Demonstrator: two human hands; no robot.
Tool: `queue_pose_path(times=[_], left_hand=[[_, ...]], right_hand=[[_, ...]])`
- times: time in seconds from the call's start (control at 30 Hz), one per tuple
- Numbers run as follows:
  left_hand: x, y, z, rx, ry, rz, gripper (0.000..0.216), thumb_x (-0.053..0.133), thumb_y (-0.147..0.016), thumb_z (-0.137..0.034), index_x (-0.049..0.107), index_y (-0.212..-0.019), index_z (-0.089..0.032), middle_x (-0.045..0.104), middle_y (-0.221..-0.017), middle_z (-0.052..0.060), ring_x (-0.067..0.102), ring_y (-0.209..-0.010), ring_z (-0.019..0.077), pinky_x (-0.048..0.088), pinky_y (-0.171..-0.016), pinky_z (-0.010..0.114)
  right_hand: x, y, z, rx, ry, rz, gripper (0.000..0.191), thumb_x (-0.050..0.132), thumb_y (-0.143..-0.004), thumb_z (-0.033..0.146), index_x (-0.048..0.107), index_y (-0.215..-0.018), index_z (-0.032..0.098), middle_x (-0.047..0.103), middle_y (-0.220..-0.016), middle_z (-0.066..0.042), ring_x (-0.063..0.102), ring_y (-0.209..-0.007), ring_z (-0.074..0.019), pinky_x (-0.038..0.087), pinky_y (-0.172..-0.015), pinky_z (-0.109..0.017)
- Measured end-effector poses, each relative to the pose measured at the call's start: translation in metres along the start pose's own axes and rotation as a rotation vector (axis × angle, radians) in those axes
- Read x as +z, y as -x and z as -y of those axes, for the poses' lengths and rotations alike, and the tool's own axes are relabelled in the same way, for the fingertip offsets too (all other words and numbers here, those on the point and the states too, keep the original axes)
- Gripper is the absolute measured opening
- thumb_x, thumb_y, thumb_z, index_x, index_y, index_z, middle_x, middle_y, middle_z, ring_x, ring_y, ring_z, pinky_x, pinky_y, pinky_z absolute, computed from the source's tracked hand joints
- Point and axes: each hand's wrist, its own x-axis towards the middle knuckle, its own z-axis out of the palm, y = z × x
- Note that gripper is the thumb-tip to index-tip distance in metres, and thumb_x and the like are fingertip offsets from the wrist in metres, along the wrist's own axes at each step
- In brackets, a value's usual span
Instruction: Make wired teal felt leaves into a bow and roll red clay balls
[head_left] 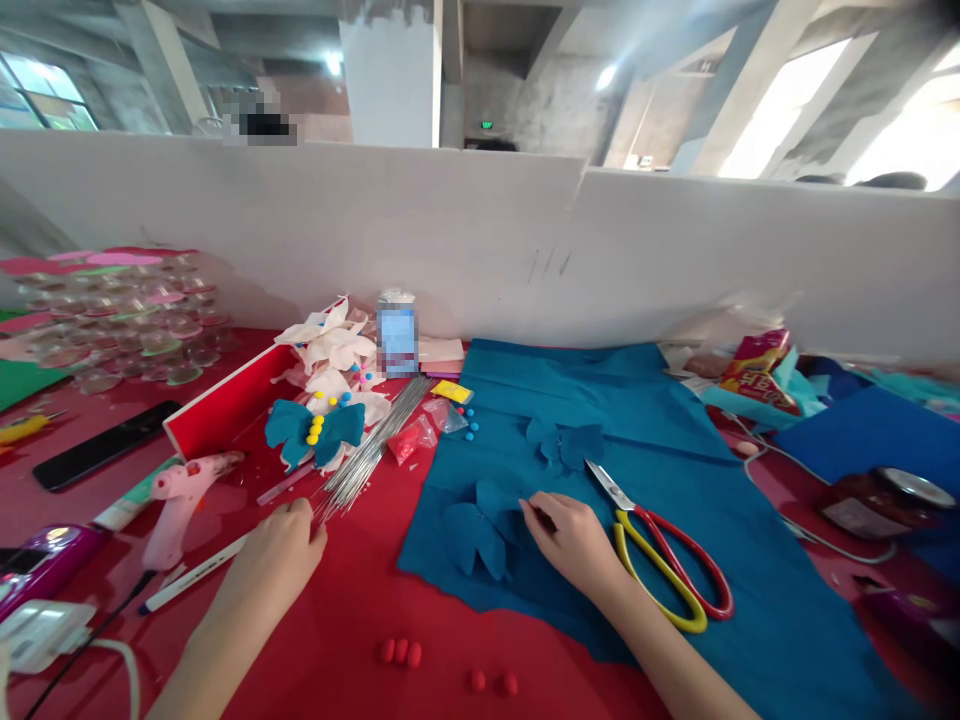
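Observation:
My left hand (281, 550) rests on the red table cover with its fingers curled at the near end of a bundle of thin metal wires (375, 445). My right hand (574, 540) lies on the teal felt sheet (675, 460), fingertips pinched at the edge of a cut teal felt petal shape (480, 530). More teal petals (562, 445) lie farther up the sheet. Scissors (660, 550) with yellow and red handles lie just right of my right hand.
A pink glue gun (180, 500) and a white pen (191, 575) lie left of my left hand. Felt butterflies (319, 425), a red box (225, 405), a phone (101, 447), red beads (401, 652), a glass jar (885, 500) and a white partition wall (480, 240) surround the work area.

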Motion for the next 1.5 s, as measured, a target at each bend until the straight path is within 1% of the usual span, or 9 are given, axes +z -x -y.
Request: queue_pose_path(times=[0.27, 0.47, 0.6, 0.73, 0.87, 1.03, 1.23, 1.33, 1.5], left_hand=[[0.001, 0.01, 0.012, 0.041, 0.061, 0.019, 0.018, 0.044, -0.085, -0.015, 0.054, -0.071, -0.019, 0.069, -0.079, 0.007, 0.065, -0.079, 0.0205, 0.036, -0.059, 0.026], [0.011, 0.016, 0.027, 0.101, 0.1, -0.072, 0.019, 0.038, -0.087, -0.013, 0.052, -0.077, -0.02, 0.067, -0.072, 0.004, 0.065, -0.07, 0.0191, 0.035, -0.057, 0.025], [0.017, 0.003, 0.026, 0.079, 0.127, -0.196, 0.02, 0.034, -0.091, -0.017, 0.054, -0.089, -0.02, 0.07, -0.085, 0.007, 0.067, -0.077, 0.0219, 0.039, -0.058, 0.026], [0.011, -0.014, 0.008, 0.216, 0.203, -0.321, 0.025, 0.034, -0.092, -0.021, 0.058, -0.097, -0.017, 0.068, -0.104, 0.011, 0.065, -0.091, 0.0228, 0.047, -0.073, 0.029], [0.003, -0.037, -0.03, 0.353, 0.182, -0.35, 0.031, 0.038, -0.089, -0.019, 0.056, -0.114, -0.011, 0.06, -0.12, 0.016, 0.055, -0.113, 0.025, 0.044, -0.091, 0.03], [0.002, -0.068, -0.066, 0.316, 0.176, -0.361, 0.035, 0.04, -0.085, -0.011, 0.054, -0.116, -0.003, 0.062, -0.11, 0.025, 0.06, -0.103, 0.0327, 0.046, -0.085, 0.041], [-0.003, -0.091, -0.082, 0.458, 0.309, -0.381, 0.045, 0.054, -0.082, -0.025, 0.051, -0.125, -0.012, 0.062, -0.118, 0.017, 0.058, -0.109, 0.0293, 0.045, -0.089, 0.036], [-0.018, -0.099, -0.085, 0.437, 0.43, -0.444, 0.041, 0.054, -0.082, -0.025, 0.054, -0.12, -0.013, 0.064, -0.115, 0.016, 0.059, -0.107, 0.0287, 0.046, -0.089, 0.036], [-0.049, -0.103, -0.088, 0.385, 0.666, -0.567, 0.046, 0.048, -0.087, -0.042, 0.048, -0.122, -0.014, 0.062, -0.118, 0.013, 0.06, -0.107, 0.0229, 0.048, -0.087, 0.031]], right_hand=[[-0.002, 0.001, 0.0, 0.0, 0.001, 0.021, 0.032, 0.039, -0.095, 0.029, 0.051, -0.067, 0.019, 0.053, -0.059, -0.001, 0.048, -0.051, -0.0123, 0.034, -0.05, -0.024], [-0.001, 0.0, 0.0, -0.006, 0.002, 0.018, 0.032, 0.039, -0.095, 0.028, 0.053, -0.068, 0.019, 0.055, -0.058, -0.002, 0.05, -0.051, -0.0126, 0.035, -0.05, -0.024], [0.0, 0.0, -0.001, 0.003, 0.007, 0.037, 0.033, 0.038, -0.096, 0.03, 0.053, -0.068, 0.019, 0.054, -0.058, -0.001, 0.05, -0.05, -0.0128, 0.035, -0.05, -0.024], [0.0, 0.0, -0.003, 0.016, 0.011, 0.037, 0.033, 0.038, -0.096, 0.031, 0.052, -0.068, 0.019, 0.054, -0.059, -0.002, 0.051, -0.052, -0.0133, 0.036, -0.051, -0.025], [0.0, 0.001, -0.003, 0.021, 0.002, 0.035, 0.033, 0.038, -0.096, 0.03, 0.052, -0.068, 0.019, 0.054, -0.059, -0.002, 0.05, -0.051, -0.0128, 0.035, -0.05, -0.024], [-0.001, 0.002, -0.002, 0.016, -0.032, 0.026, 0.032, 0.039, -0.096, 0.03, 0.05, -0.068, 0.02, 0.053, -0.059, -0.001, 0.049, -0.051, -0.0123, 0.035, -0.05, -0.024], [-0.001, 0.002, -0.002, 0.014, -0.04, 0.043, 0.032, 0.038, -0.096, 0.029, 0.051, -0.068, 0.02, 0.053, -0.059, -0.001, 0.047, -0.05, -0.012, 0.034, -0.048, -0.024], [-0.001, 0.003, -0.003, 0.017, -0.034, 0.034, 0.033, 0.038, -0.096, 0.03, 0.048, -0.066, 0.02, 0.051, -0.058, 0.0, 0.046, -0.049, -0.0118, 0.033, -0.049, -0.024], [-0.003, 0.002, -0.004, 0.017, -0.026, 0.028, 0.033, 0.037, -0.096, 0.03, 0.047, -0.067, 0.02, 0.051, -0.058, -0.001, 0.046, -0.05, -0.012, 0.033, -0.049, -0.024]])
